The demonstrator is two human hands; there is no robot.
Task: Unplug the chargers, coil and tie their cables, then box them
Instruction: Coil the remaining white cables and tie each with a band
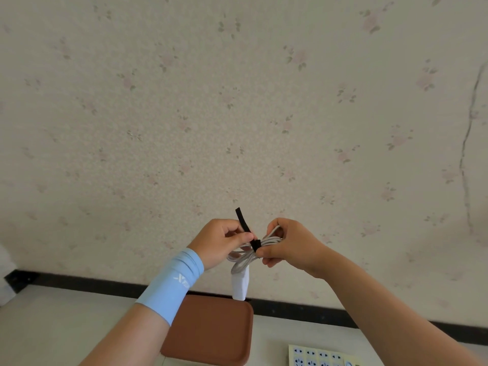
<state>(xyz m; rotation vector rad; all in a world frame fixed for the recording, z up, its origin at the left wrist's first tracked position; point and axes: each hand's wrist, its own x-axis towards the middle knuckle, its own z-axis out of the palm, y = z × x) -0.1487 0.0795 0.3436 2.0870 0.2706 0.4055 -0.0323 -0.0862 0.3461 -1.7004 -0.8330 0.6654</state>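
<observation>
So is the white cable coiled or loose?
Coiled: cable loops bunched between the left hand and right hand, black strap round their middle.

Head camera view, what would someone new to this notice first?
Two hands meet at lower centre before the floral wallpaper: the left hand pinches a black strap wrapped round a coiled white cable that the right hand grips. A white charger dangles beneath the coil, above a brown tray, with a power strip at the bottom edge.
</observation>
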